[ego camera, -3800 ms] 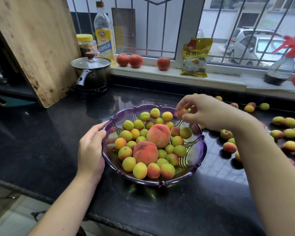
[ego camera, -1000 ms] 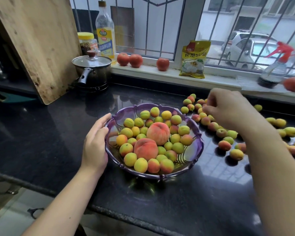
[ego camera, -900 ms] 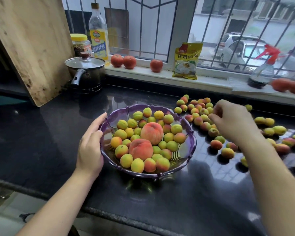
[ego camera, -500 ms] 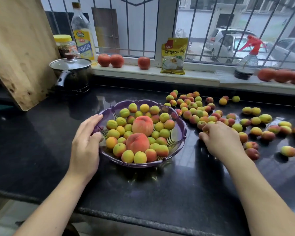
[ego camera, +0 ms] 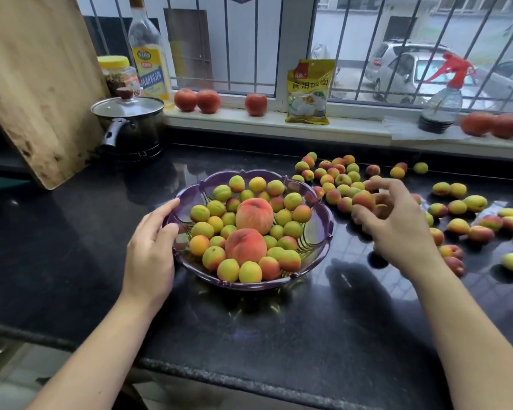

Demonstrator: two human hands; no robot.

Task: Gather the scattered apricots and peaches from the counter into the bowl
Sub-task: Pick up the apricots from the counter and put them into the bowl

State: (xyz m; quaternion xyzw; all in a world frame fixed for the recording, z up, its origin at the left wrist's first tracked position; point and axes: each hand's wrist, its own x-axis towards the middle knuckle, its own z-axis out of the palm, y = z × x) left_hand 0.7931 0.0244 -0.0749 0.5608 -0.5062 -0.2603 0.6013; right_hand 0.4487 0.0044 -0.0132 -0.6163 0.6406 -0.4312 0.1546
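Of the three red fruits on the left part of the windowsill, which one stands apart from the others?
The rightmost red fruit, the one nearest the yellow packet. The other two sit side by side, touching, close to the oil bottle.

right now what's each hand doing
left hand: open, fingers resting on the bowl rim
right hand: fingers curled round apricots, holding them

The near part of the surface (ego camera: pixel 279 335) lies bare, and so does its left side up to the bowl (ego camera: pixel 320 232). Right of the bowl, scattered apricots (ego camera: pixel 338 180) crowd the way. Far left, a pot (ego camera: pixel 129 125) and a leaning cutting board (ego camera: pixel 36 84) block passage.
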